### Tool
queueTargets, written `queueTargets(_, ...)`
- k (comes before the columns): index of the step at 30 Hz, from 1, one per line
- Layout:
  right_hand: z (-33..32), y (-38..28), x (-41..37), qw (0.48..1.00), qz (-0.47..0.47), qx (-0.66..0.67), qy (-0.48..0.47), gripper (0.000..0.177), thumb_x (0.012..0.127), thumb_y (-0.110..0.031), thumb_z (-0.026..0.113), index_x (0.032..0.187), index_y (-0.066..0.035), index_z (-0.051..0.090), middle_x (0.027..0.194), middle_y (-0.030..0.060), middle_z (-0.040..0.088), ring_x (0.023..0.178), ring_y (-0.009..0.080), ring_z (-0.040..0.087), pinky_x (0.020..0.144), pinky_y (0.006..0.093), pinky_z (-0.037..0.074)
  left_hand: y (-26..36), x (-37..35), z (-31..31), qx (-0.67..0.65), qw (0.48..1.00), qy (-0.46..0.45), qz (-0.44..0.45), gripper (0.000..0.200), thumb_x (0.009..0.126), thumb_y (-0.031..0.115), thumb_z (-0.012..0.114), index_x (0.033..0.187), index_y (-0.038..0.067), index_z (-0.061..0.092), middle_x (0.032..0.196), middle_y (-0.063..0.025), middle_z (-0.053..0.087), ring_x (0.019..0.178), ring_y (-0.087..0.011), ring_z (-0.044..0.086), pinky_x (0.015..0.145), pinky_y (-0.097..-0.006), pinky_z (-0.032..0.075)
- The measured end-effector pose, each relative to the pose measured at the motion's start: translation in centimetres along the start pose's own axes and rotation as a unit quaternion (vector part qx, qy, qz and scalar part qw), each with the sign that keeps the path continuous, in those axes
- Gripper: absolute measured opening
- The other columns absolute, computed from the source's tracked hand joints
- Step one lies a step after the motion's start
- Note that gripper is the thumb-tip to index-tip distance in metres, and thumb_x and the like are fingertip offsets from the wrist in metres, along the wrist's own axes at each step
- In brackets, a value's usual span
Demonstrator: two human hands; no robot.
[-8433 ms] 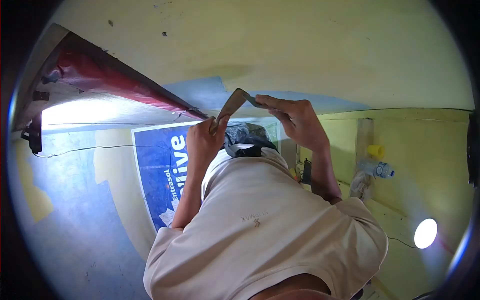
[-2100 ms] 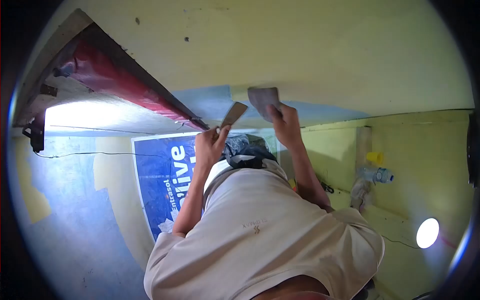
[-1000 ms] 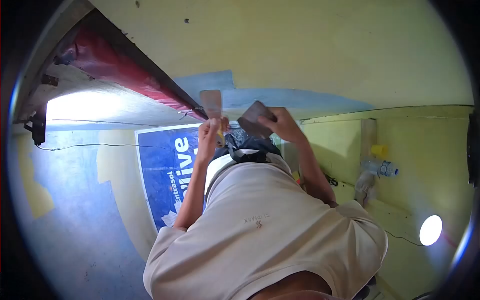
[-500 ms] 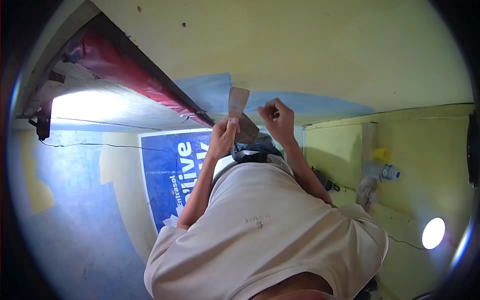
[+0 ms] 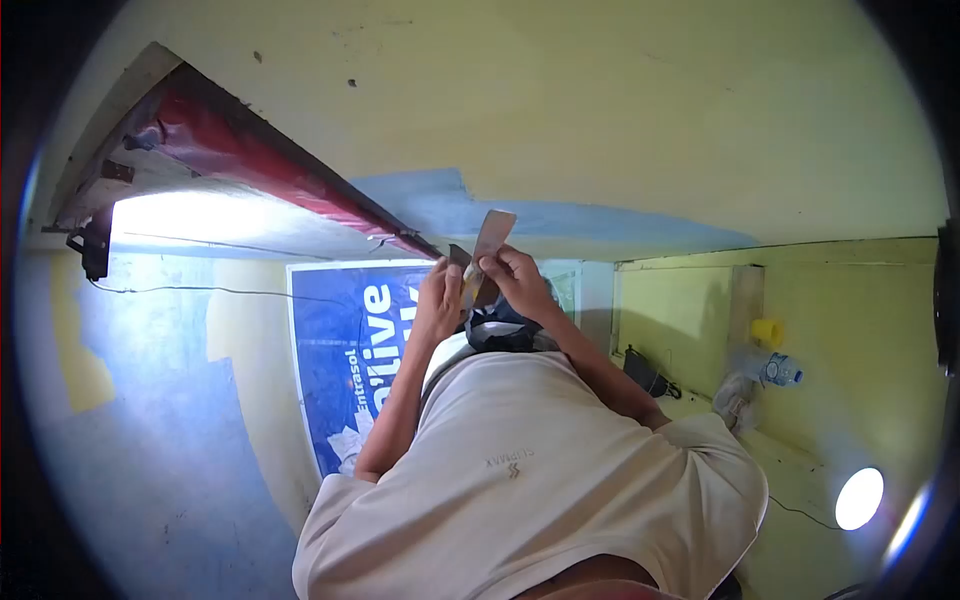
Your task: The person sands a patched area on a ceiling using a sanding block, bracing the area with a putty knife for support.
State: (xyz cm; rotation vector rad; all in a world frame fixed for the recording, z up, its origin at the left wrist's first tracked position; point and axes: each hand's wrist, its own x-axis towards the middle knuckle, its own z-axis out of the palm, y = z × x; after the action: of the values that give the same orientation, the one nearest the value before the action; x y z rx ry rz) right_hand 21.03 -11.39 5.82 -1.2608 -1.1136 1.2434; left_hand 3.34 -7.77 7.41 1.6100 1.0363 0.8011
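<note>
Both my hands are close together in front of my waist. My left hand (image 5: 440, 298) is closed around the yellow handle of a putty knife (image 5: 496, 232), whose pale flat blade points up and to the right. At the lower part of that blade, the fingers and thumb of my right hand (image 5: 518, 284) pinch it. A second, darker flat blade (image 5: 460, 256) sticks up by my left fingertips; its lower part is hidden between the hands.
Ahead is a yellow wall (image 5: 620, 120) with a blue painted band (image 5: 600, 218). A red-covered beam (image 5: 250, 150) slants in at upper left, above a blue poster (image 5: 340, 350). At right are a plastic bottle (image 5: 780, 370), a yellow cup (image 5: 766, 332) and a bright lamp (image 5: 860, 498).
My right hand has moved left and down from beside the putty knife and now grips its blade. The blade has dropped and tilted right. The darker blade has shifted left.
</note>
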Motion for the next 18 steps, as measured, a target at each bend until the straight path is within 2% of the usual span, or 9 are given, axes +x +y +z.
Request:
queueTargets(1,0.3,0.2,-0.2,0.999,0.006,0.041,0.005,0.027,0.104,-0.026,0.058,0.105,0.001,0.063,0.092,0.0050,0.066,0.084,0.0085,0.060,0.074,0.0264,0.051,-0.1,-0.4,-0.2,0.002,1.000,0.013,-0.023,0.045,0.107,0.026,0.043,0.080,-0.007,0.058,0.083,-0.0237,0.055,0.081,-0.0395,0.050,0.080,-0.0434,0.043)
queueTargets(5,1.2,-0.1,0.4,0.972,-0.029,0.228,0.051,0.024,0.108,-0.023,0.045,0.117,-0.002,0.052,0.092,0.0069,0.064,0.081,0.0137,0.065,0.066,0.0286,0.054,-0.2,-1.2,-1.2,0.040,0.993,0.089,-0.065,0.037,0.097,0.027,0.066,0.079,-0.005,0.063,0.073,-0.0143,0.052,0.069,-0.0255,0.048,0.066,-0.0366,0.042)
queueTargets(6,1.2,0.3,0.5,0.969,-0.037,0.239,0.057,0.016,0.109,-0.018,0.041,0.111,-0.003,0.046,0.082,0.0077,0.061,0.072,0.0143,0.065,0.058,0.0293,0.052,-0.2,-1.5,-1.6,0.045,0.991,0.106,-0.069,0.031,0.089,0.024,0.076,0.081,-0.004,0.066,0.075,-0.0105,0.054,0.068,-0.0199,0.049,0.062,-0.0339,0.040)
queueTargets(7,1.2,1.4,0.7,0.975,-0.059,0.203,0.064,0.014,0.108,-0.018,0.041,0.107,-0.004,0.044,0.078,0.0075,0.060,0.067,0.0138,0.063,0.055,0.0290,0.051,0.6,-1.7,-2.0,0.063,0.989,0.114,-0.071,0.025,0.084,0.017,0.080,0.080,-0.003,0.065,0.077,-0.0088,0.054,0.069,-0.0182,0.050,0.063,-0.0325,0.041)
queueTargets(9,1.0,5.8,1.0,0.984,-0.100,0.123,0.078,0.014,0.108,-0.016,0.041,0.099,-0.005,0.041,0.071,0.0070,0.057,0.058,0.0127,0.060,0.050,0.0284,0.048,-1.6,-1.9,-2.8,0.086,0.989,0.119,0.006,0.026,0.078,0.012,0.084,0.079,-0.001,0.062,0.079,-0.0064,0.054,0.069,-0.0157,0.050,0.064,-0.0296,0.041)
queueTargets(10,1.2,9.7,1.7,0.990,-0.103,0.022,0.095,0.018,0.107,-0.016,0.042,0.093,-0.006,0.037,0.062,0.0051,0.053,0.051,0.0117,0.057,0.044,0.0280,0.044,-1.2,-2.0,-3.1,0.020,0.990,0.126,-0.054,0.031,0.073,0.008,0.086,0.079,0.002,0.056,0.081,-0.0044,0.054,0.070,-0.0149,0.050,0.066,-0.0276,0.042)
queueTargets(13,2.5,10.2,2.5,0.992,-0.046,0.035,0.111,0.020,0.107,-0.019,0.044,0.093,-0.005,0.038,0.062,0.0045,0.053,0.047,0.0113,0.054,0.041,0.0277,0.041,0.1,-2.0,-3.9,0.038,0.990,0.125,-0.043,0.036,0.069,0.006,0.087,0.080,0.003,0.053,0.081,-0.0035,0.051,0.072,-0.0150,0.049,0.067,-0.0282,0.043)
queueTargets(17,3.3,10.9,5.4,0.978,-0.105,0.039,0.178,0.021,0.107,-0.020,0.046,0.094,-0.005,0.039,0.058,0.0037,0.052,0.046,0.0112,0.054,0.042,0.0289,0.042,-1.7,-2.8,-4.6,0.078,0.988,0.121,-0.057,0.037,0.068,0.005,0.087,0.081,0.003,0.053,0.081,-0.0050,0.052,0.073,-0.0169,0.050,0.068,-0.0288,0.044)
queueTargets(18,3.3,11.4,5.6,0.978,-0.102,0.022,0.179,0.022,0.106,-0.020,0.047,0.093,-0.004,0.039,0.056,0.0055,0.053,0.047,0.0155,0.058,0.042,0.0310,0.043,-1.7,-2.8,-4.7,0.089,0.987,0.120,-0.061,0.037,0.068,0.005,0.087,0.081,0.003,0.053,0.081,-0.0054,0.052,0.073,-0.0174,0.050,0.069,-0.0290,0.044)
